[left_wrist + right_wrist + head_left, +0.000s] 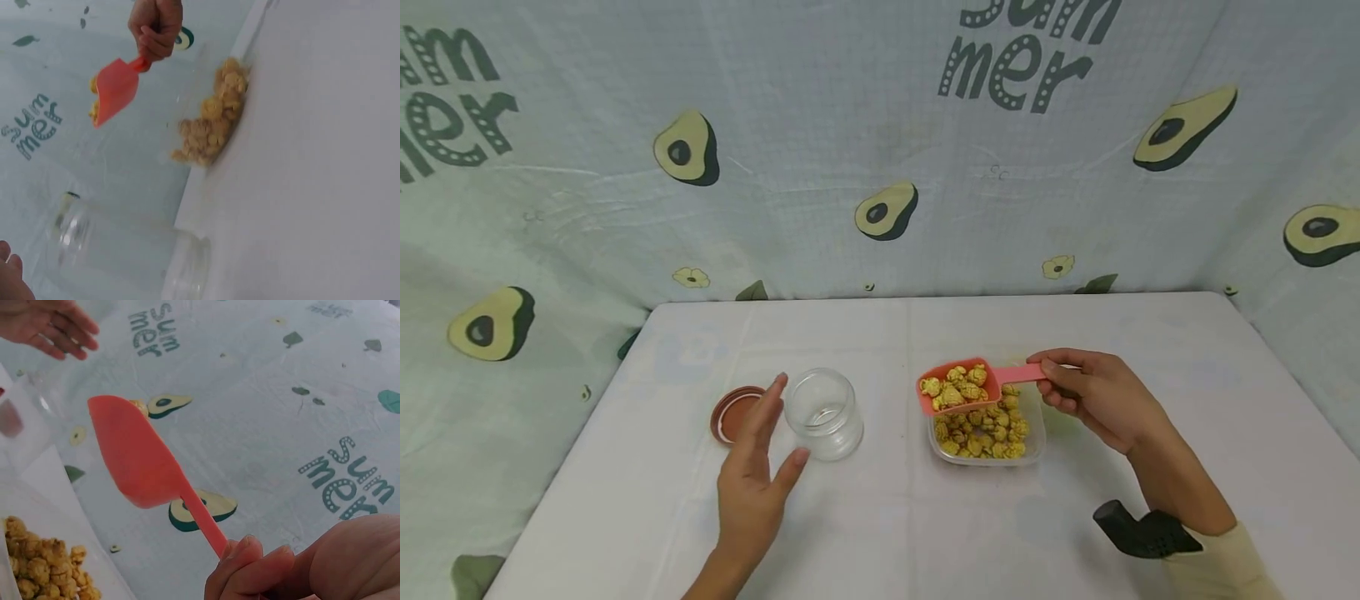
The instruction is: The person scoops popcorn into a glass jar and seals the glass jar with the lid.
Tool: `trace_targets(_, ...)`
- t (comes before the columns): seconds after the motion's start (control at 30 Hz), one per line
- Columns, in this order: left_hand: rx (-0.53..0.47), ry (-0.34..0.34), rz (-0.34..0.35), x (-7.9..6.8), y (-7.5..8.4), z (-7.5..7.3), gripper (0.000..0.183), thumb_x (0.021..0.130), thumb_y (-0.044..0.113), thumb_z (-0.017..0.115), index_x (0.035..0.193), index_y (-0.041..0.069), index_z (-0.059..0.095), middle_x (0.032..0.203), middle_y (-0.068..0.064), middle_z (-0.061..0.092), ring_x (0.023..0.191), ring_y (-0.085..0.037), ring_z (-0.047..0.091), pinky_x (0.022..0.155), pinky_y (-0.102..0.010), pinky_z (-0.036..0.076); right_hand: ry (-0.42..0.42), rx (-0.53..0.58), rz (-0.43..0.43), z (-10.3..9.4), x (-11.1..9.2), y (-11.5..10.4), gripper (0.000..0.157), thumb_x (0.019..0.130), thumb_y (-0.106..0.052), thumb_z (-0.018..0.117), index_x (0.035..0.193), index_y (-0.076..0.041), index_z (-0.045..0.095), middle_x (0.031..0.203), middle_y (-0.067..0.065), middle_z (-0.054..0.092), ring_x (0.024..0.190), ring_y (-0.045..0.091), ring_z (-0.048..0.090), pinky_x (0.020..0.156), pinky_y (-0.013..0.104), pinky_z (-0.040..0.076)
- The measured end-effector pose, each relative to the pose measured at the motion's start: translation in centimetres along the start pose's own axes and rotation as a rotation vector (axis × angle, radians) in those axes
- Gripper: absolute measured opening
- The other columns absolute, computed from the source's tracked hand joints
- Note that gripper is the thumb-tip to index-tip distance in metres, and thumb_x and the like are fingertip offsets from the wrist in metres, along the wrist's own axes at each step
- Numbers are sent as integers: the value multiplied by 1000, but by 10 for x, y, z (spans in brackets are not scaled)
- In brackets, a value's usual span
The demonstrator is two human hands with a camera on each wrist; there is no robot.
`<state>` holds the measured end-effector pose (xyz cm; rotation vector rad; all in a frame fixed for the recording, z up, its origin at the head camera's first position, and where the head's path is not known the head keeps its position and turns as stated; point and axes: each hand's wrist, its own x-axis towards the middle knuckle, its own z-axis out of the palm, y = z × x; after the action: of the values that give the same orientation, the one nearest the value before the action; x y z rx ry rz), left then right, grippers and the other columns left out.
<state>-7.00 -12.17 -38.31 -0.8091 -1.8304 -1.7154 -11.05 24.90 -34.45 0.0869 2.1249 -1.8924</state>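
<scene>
Now right hand [1101, 398] pinches handle of pink scoop [961, 385], grip closed on it; scoop loaded with yellow puffed snacks [957, 387], held just above clear tub [987, 433] of same snacks on desk [925, 517]. Left hand [752, 471] loose, fingers straight, holding nothing, just beside empty glass jar [823, 414]. Brown lid [735, 414] lies flat left of jar, behind fingers.

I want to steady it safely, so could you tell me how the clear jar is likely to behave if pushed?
The jar looks like empty glass, so probably breakable. It stands upright on a broad base, so it would likely slide on the table rather than tip. The left hand is beside it.
</scene>
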Motion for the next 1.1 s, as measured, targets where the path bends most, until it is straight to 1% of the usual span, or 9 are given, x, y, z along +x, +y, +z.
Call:
trace_targets(0.13, 109, -10, -213, -8, -19, -19, 82, 76, -20, 67, 147, -6, 27, 151, -22, 27, 140, -26, 25, 111, -28, 27, -15, 22, -10, 10, 5, -8, 46, 102, -22, 48, 132, 12, 40, 85, 6, 57, 70, 9, 52, 62, 18, 49)
trace_targets(0.23, 136, -29, -351, -12, -31, -27, 94, 75, -16, 72, 152, 7, 23, 155, -10, 23, 142, -24, 22, 111, -25, 26, -23, 43, -11, 16, 9, -14, 45, 102, -21, 48, 131, 12, 41, 85, 7, 57, 69, 9, 52, 63, 18, 50)
trace_targets(0.33, 139, -52, -422, -15, -41, -30, 99, 73, -9, 77, 152, 15, 22, 155, -5, 25, 141, -25, 25, 111, -26, 25, -26, 48, -13, 22, 12, -20, 43, 102, -20, 48, 131, 11, 42, 85, 8, 57, 69, 9, 52, 63, 18, 50)
trace_targets(0.4, 135, -73, -458, -16, -46, -29, 101, 72, -4, 80, 152, 18, 23, 154, -5, 27, 139, -26, 27, 111, -26, 26, -24, 52, -12, 26, 14, -24, 42, 102, -20, 48, 131, 10, 42, 85, 8, 58, 69, 9, 52, 63, 17, 50)
trace_targets(0.47, 142, -90, -492, -16, -51, -27, 100, 72, 1, 82, 152, 17, 24, 152, -5, 31, 138, -25, 29, 110, -24, 27, -19, 58, -10, 30, 16, -27, 41, 102, -19, 48, 131, 10, 43, 86, 10, 58, 69, 9, 52, 64, 17, 50)
trace_targets(0.57, 157, -105, -546, -16, -55, -25, 97, 72, 8, 84, 150, 12, 27, 149, -5, 36, 136, -20, 32, 109, -19, 28, -15, 69, -7, 36, 18, -31, 40, 102, -17, 48, 131, 10, 44, 86, 10, 58, 68, 9, 52, 64, 17, 51)
trace_targets(0.7, 149, -105, -584, -15, -59, -23, 91, 71, 9, 85, 146, 9, 34, 143, -7, 42, 133, -21, 37, 106, -15, 29, -21, 69, -18, 43, 22, -36, 38, 102, -15, 47, 130, 10, 46, 85, 10, 58, 67, 9, 52, 63, 16, 51)
trace_targets(0.8, 132, -98, -580, -14, -60, -22, 89, 69, 7, 86, 144, 10, 38, 140, -9, 45, 130, -26, 40, 105, -16, 31, -25, 62, -33, 48, 26, -38, 36, 102, -15, 47, 129, 10, 47, 84, 10, 58, 67, 9, 52, 63, 16, 51)
trace_targets(1.1, 123, -104, -579, -13, -61, -23, 86, 69, 8, 86, 143, 14, 41, 138, -7, 48, 127, -21, 44, 103, -17, 35, -33, 47, -28, 68, 36, -47, 33, 102, -13, 48, 126, 10, 51, 83, 12, 59, 66, 10, 52, 61, 17, 50)
